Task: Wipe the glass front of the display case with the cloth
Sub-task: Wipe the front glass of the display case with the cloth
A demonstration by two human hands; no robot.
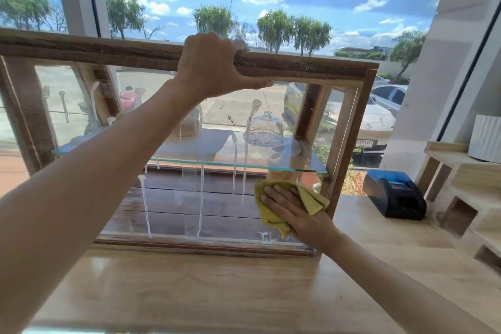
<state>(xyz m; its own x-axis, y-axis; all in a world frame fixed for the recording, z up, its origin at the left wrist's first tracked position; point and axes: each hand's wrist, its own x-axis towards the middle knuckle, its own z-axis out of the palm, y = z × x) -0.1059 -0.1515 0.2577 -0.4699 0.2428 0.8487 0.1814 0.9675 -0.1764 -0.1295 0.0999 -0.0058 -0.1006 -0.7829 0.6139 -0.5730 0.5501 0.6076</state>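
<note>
Wooden display case [303,68] stands on the counter [189,285], glass front [173,198] streaked with white drips. Left hand [214,65] grips the case's top rail, fingers curled over it, thumb along the underside. Right hand [291,211] lies flat with straight fingers, pressing the yellow cloth [271,215] against the glass at the case's lower right corner, below the glass shelf [238,163]. Black printer [393,194] sits right of the case.
</note>
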